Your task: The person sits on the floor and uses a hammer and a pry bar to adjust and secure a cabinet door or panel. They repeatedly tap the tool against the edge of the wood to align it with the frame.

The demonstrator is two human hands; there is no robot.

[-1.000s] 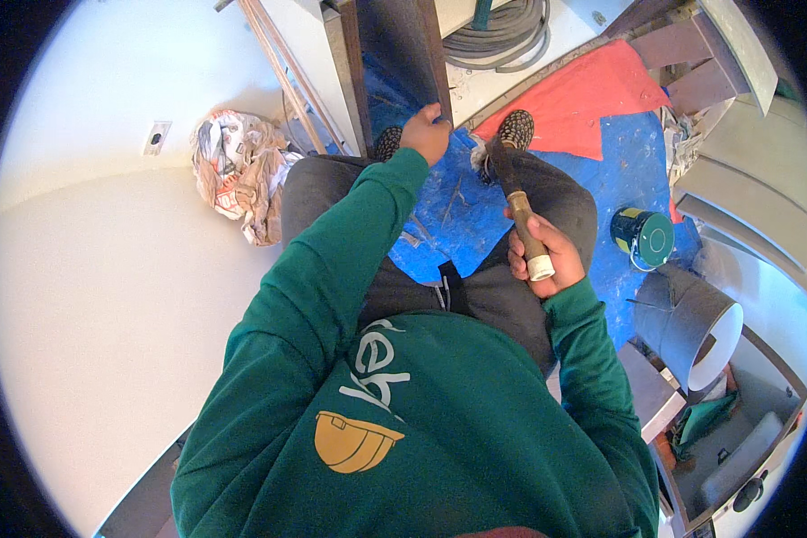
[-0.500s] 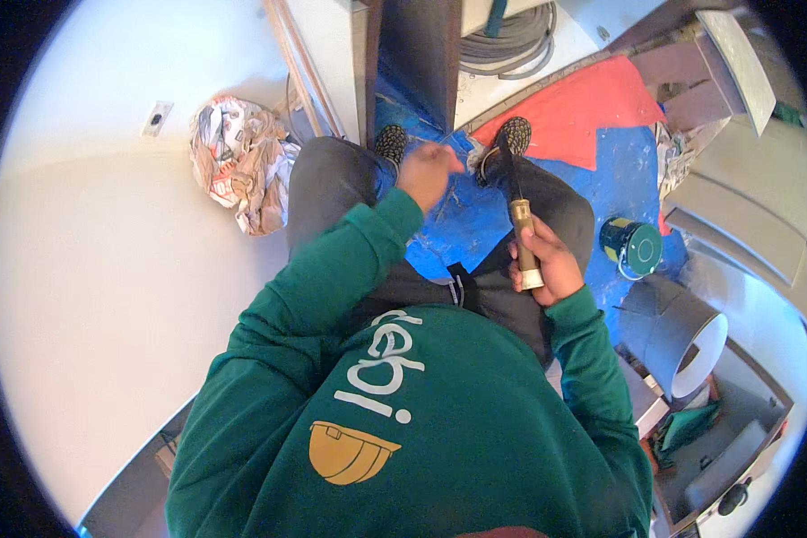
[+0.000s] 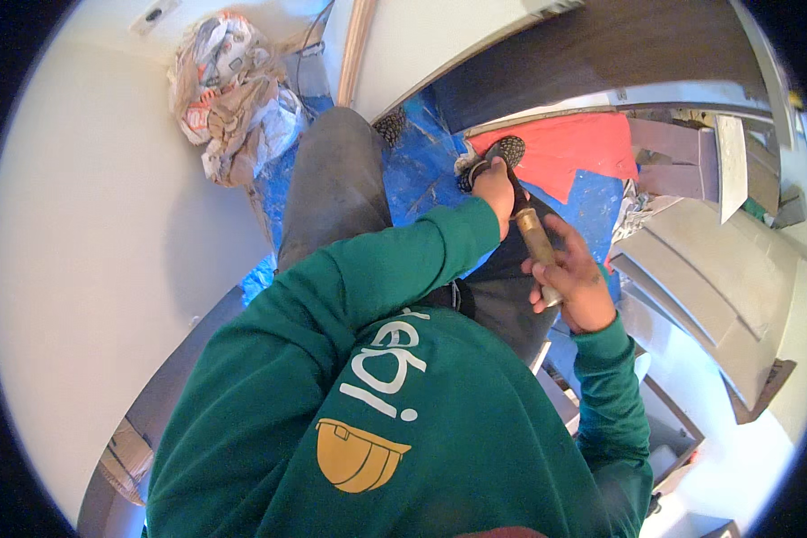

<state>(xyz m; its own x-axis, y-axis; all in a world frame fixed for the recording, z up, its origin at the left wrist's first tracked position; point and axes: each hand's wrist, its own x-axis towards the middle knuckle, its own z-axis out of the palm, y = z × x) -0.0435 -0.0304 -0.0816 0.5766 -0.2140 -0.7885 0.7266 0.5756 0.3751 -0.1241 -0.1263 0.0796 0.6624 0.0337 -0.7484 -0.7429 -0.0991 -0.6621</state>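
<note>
- The right hand (image 3: 585,285) has fingers curled around the tool's handle (image 3: 535,238).
- The left hand (image 3: 493,195) is at its dark blade (image 3: 518,194); finger closing I cannot tell.
- The tool is above the right thigh (image 3: 504,280).

The sweatshirt (image 3: 484,439) is showing deep green, its lettering (image 3: 369,401) white, its hard-hat print (image 3: 360,455) orange-yellow. The tool handle (image 3: 535,240) is showing tan-brown, trousers (image 3: 336,179) are looking charcoal, a shoe (image 3: 511,150) is bearing pale speckles on black, floor sheeting (image 3: 412,170) is showing blue, another sheet (image 3: 578,148) coral red.
</note>
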